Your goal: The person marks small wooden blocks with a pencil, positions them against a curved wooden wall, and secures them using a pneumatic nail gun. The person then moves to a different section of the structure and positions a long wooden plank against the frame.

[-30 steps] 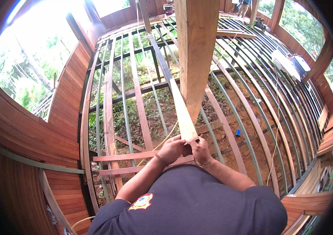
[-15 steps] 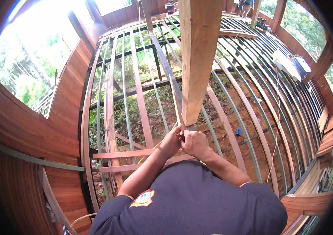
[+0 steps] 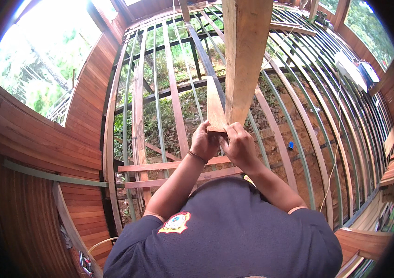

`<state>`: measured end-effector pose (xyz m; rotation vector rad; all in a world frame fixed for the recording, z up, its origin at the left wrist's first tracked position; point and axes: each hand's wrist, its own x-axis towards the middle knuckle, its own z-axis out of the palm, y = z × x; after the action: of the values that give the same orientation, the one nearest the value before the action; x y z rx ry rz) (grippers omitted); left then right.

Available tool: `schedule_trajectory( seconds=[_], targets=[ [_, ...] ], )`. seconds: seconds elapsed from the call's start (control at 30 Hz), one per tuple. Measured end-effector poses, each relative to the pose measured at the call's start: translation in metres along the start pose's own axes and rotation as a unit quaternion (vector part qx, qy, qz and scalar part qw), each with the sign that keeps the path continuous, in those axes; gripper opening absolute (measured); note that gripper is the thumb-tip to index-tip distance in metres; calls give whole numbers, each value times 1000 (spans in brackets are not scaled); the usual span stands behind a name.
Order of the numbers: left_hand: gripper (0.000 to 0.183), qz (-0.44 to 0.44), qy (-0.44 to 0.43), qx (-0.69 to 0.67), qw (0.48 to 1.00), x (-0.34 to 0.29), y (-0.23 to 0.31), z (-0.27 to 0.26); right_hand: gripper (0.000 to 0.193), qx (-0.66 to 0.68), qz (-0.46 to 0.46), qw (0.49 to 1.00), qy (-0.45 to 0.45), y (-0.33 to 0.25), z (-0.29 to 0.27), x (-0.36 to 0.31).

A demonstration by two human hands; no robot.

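Note:
A pale wooden board stretches away from me, its broad face turned up and its near end at my hands. My left hand is closed on the left side of that end, fingertips at the edge. At the right corner, my right hand pinches the board between bent fingers. Just behind and right of the board stands a thick squared timber post, close to the right hand. Part of my right fingers is hidden by the hand itself.
Long narrow joists run away on both sides over open gaps, with earth and plants below. Two reddish planks lie crosswise at my left. A plank wall closes the left side. A thin cable trails on the right, and a blue object lies below.
The board, seen nearly edge-on before, is now turned so its broad face shows. My hands have moved slightly up in view and apart, one at each side of its end.

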<state>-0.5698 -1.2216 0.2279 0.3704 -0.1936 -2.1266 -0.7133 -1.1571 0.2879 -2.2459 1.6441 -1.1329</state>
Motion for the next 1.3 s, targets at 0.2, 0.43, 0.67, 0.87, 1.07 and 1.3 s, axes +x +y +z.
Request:
schedule_trajectory(
  seconds=[0.2,0.43,0.67,0.87,1.07,1.3],
  targets=[
    [51,17,35,24,999,4,25,6,42,43,-29,996,66,0,17,15],
    [52,48,13,55,997,0,37,24,54,110,-6,991,79,-6,22,19],
    [50,72,83,88,990,6,45,42,76,155,-23,986,58,-6,24,13],
    [48,100,112,138,979,7,42,53,85,150,-23,988,32,-6,21,11],
    [45,69,95,156,981,13,47,48,90,185,7,982,45,-8,21,14],
    [55,53,80,181,979,17,43,46,90,151,-8,987,50,-1,22,13]
  ],
)
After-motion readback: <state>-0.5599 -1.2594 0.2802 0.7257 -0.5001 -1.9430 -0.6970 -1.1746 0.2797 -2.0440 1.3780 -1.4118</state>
